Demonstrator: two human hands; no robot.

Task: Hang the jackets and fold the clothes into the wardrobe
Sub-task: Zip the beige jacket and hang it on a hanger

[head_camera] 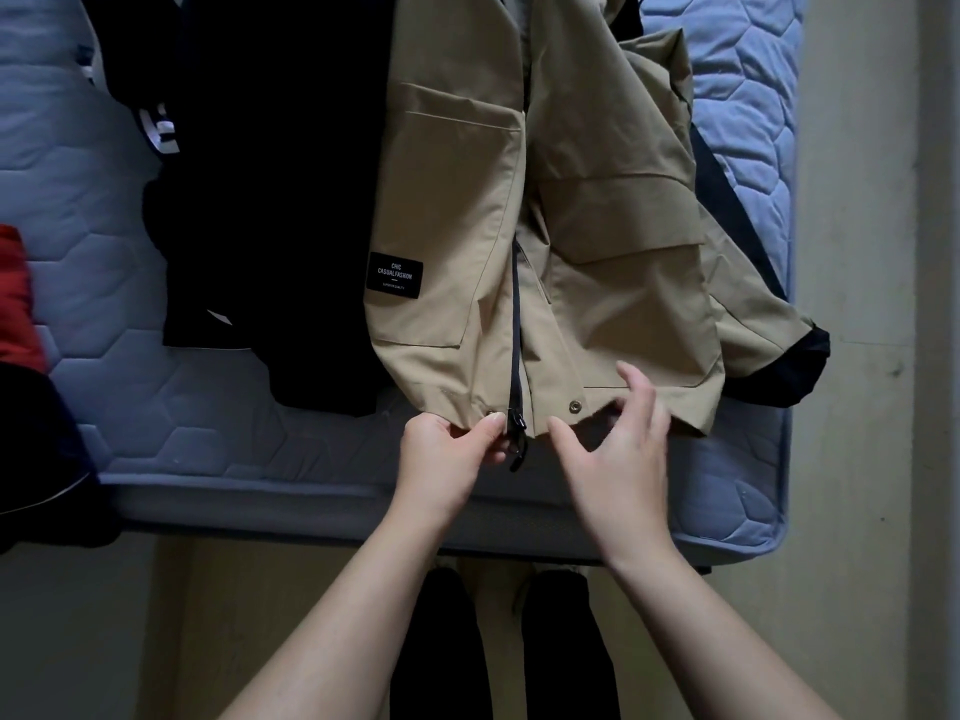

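A tan jacket (597, 241) with a black label lies front-up on the blue quilted mattress (72, 210), its hem at the near edge. Its dark zipper (517, 356) runs up the middle. My left hand (447, 454) pinches the hem of the left panel right beside the zipper's bottom end. My right hand (618, 449) hovers just at the right panel's hem near a metal snap (574, 405), fingers spread and slightly blurred, holding nothing.
A pile of black clothes (270, 189) lies left of the jacket. A red garment (15, 293) and a dark one (41, 459) sit at the far left edge. A dark cuff (779, 366) hangs at the mattress's right side. Pale floor (857, 356) runs along the right.
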